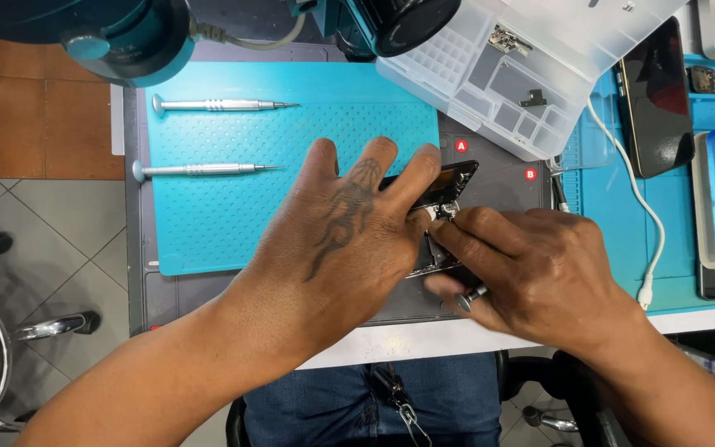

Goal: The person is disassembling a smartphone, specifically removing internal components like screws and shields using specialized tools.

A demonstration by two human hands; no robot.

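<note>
Both hands meet in a tight grip over an opened phone (444, 194) at the centre of the head view: the left hand (349, 228), a dark tattoo across its back, has thumb and forefinger pressed together on a small pale part at the phone's upper edge, while the right hand (539, 269) pinches the same spot from the 3 o'clock side and carries a slim metal tool (471, 297) tucked under its fingers, tip pointing toward 7 o'clock. The phone lies face-open on a grey work mat (498, 178) on the table, mostly hidden under the hands, with only its dark top corner showing at about 1 o'clock from the left knuckles. At 10 o'clock sits a teal perforated mat (233, 132) carrying two silver screwdrivers (208, 105) laid parallel, tips toward 3 o'clock. At 1 o'clock a clear plastic parts tray (506, 83) holds a few tiny metal pieces. At 3 o'clock a second dark phone (655, 99) rests beside a white cable (635, 199). A teal microscope head (126, 33) hangs over the 11 o'clock corner. It looks like a small connector or bracket is being seated or lifted inside the phone; whatever follows seems to call for a very steady, light touch, since the part is tiny and the fingers cover it.
</note>
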